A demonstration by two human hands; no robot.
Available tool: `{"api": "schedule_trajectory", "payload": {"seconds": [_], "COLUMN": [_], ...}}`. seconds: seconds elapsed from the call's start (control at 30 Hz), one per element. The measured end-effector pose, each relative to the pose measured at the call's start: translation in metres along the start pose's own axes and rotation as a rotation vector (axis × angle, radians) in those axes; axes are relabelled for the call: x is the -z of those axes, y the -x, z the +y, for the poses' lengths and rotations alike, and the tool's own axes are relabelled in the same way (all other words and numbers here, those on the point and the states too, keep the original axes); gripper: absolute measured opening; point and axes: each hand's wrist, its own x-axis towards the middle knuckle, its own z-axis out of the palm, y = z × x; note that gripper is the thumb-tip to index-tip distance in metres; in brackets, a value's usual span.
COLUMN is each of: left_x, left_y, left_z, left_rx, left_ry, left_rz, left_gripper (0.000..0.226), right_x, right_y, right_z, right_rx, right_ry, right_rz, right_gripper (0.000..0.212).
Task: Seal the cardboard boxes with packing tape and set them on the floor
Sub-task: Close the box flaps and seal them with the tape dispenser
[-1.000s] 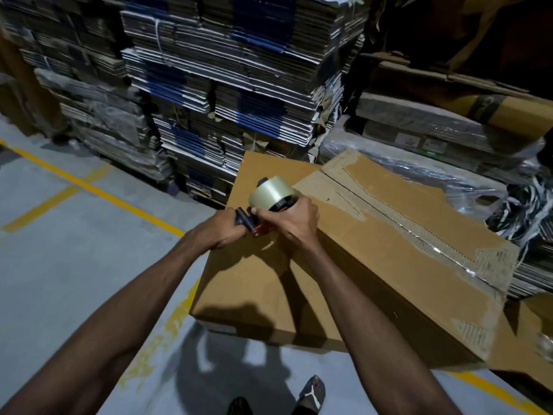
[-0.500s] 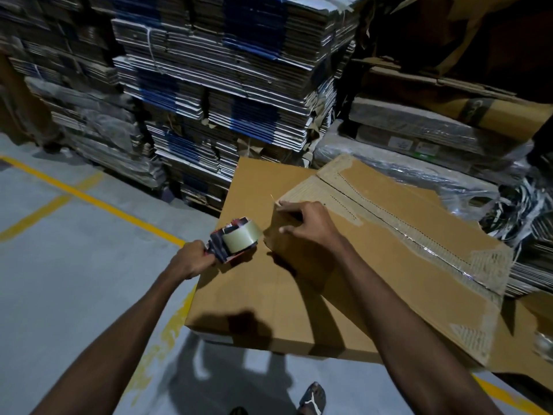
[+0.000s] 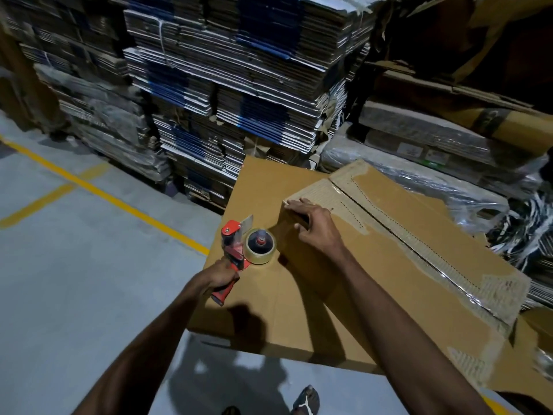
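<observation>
A large brown cardboard box (image 3: 404, 265) lies tilted in front of me, its taped centre seam running from upper left to lower right. My right hand (image 3: 314, 226) rests on the box's near top corner, fingers curled over the edge. My left hand (image 3: 220, 278) grips the handle of a red tape dispenser (image 3: 239, 250) with a roll of clear tape; the dispenser lies on its side against the box's flat left face, to the left of my right hand.
Tall stacks of flattened cartons (image 3: 239, 85) stand behind the box. Plastic-wrapped bundles (image 3: 419, 163) lie at the right. The grey floor (image 3: 74, 265) with yellow lines (image 3: 113, 199) opens to the left. My sandalled foot (image 3: 306, 401) shows below the box.
My hands parted from the dispenser. The left hand carried it down and left and turned it onto its side on the box face. The right hand moved to the box's corner.
</observation>
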Motion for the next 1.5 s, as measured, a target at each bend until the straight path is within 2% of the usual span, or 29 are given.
{"api": "schedule_trajectory", "payload": {"seconds": [0.07,0.13,0.17,0.27,0.33,0.43,0.5,0.6,0.7,0.77,0.87,0.93,1.0,1.1,1.2,1.27,1.33,1.4,1.5], "left_x": [-0.001,-0.001,0.0,0.004,0.011,0.019,0.022,0.02,0.022,0.017,0.01,0.012,0.011,0.005,-0.001,-0.003,-0.002,0.003,0.011], "left_y": [-0.001,0.006,0.009,0.007,-0.003,-0.013,-0.037,-0.11,-0.077,-0.069,-0.082,-0.087,-0.087,-0.092,-0.107,-0.116,-0.121,-0.124,-0.132], "left_z": [0.013,0.036,0.049,0.093,0.122,0.167,0.183,0.18,0.217,0.239,0.255,0.268,0.284,0.299,0.298,0.295,0.293,0.293,0.29], "left_rx": [0.063,0.126,0.119,-0.06,-0.152,-0.214,-0.244,-0.253,-0.247,-0.242,-0.198,-0.13,-0.074,-0.104,-0.173,-0.166,-0.134,-0.109,-0.142], "left_ry": [-0.122,-0.391,-0.426,-0.254,-0.089,0.322,0.481,0.583,0.568,0.418,0.192,0.104,0.004,-0.126,-0.279,-0.349,-0.414,-0.433,-0.327], "left_rz": [0.017,0.16,0.229,0.374,0.409,0.329,0.313,0.33,0.373,0.433,0.516,0.564,0.678,0.812,0.824,0.86,0.884,0.872,0.846], "left_gripper": [0.031,0.043,0.046,0.04,0.034,0.043,0.046,0.05,0.043,0.046,0.052,0.044,0.041,0.057,0.034,0.029,0.037,0.042,0.035], "right_x": [-0.003,-0.005,-0.007,-0.013,-0.018,-0.021,-0.018,-0.003,0.008,0.015,0.034,0.045,0.05,0.051,0.048,0.044,0.042,0.043,0.047], "right_y": [-0.008,-0.016,-0.02,-0.032,-0.041,-0.055,-0.06,-0.065,-0.079,-0.091,-0.096,-0.096,-0.099,-0.109,-0.116,-0.116,-0.116,-0.117,-0.122], "right_z": [-0.001,-0.004,-0.007,-0.013,-0.015,-0.017,-0.017,-0.011,0.005,0.017,0.039,0.06,0.08,0.099,0.112,0.118,0.118,0.112,0.107], "right_rx": [-0.041,-0.084,-0.104,-0.16,-0.169,-0.213,-0.226,-0.263,-0.376,-0.399,-0.26,-0.14,-0.038,0.065,0.092,0.121,0.169,0.184,0.134], "right_ry": [-0.004,-0.008,-0.015,-0.024,-0.017,-0.058,-0.175,-0.483,-0.774,-0.902,-0.747,-0.593,-0.443,-0.288,-0.161,-0.097,-0.017,0.121,0.246], "right_rz": [0.03,0.056,0.069,0.122,0.175,0.222,0.267,0.354,0.317,0.245,0.164,0.149,0.133,0.125,0.094,0.067,0.078,0.07,0.01], "right_gripper": [0.066,0.067,0.068,0.068,0.068,0.062,0.049,0.042,0.051,0.056,0.045,0.04,0.041,0.043,0.043,0.045,0.05,0.067,0.083]}}
